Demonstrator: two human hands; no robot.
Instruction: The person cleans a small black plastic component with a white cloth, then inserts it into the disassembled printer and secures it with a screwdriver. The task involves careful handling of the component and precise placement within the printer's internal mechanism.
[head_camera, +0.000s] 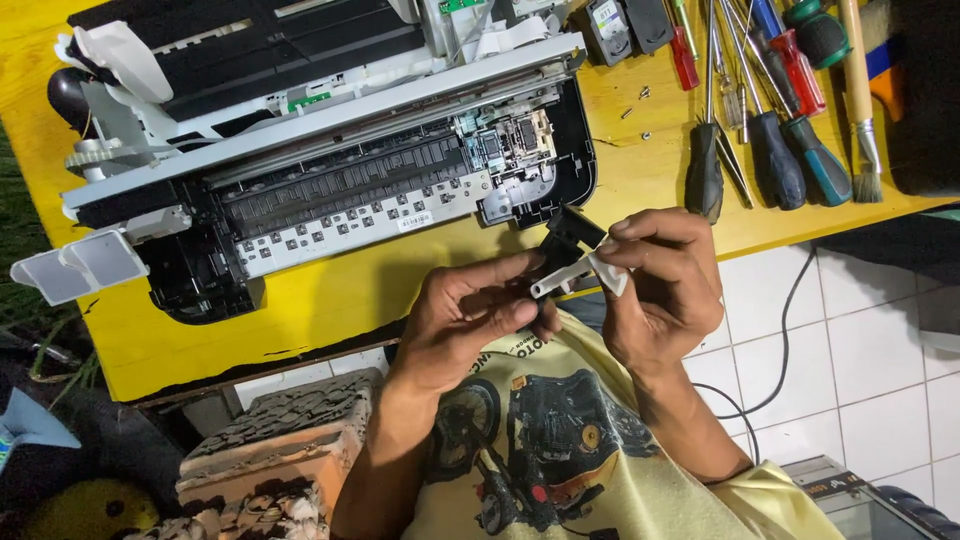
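Below the opened printer (330, 150) at frame centre, left hand (470, 320) and right hand (665, 285) both pinch a small black-and-white plastic part (572, 255).

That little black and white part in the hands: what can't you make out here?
Head view only:
- The small part: its underside and true shape, covered by the fingers of the left hand and right hand.
- The opened printer: its top, cut by the upper edge.
- The screwdrivers: tips cut off or overlapping.
- The loose screws on the yellow table: too small to tell apart.
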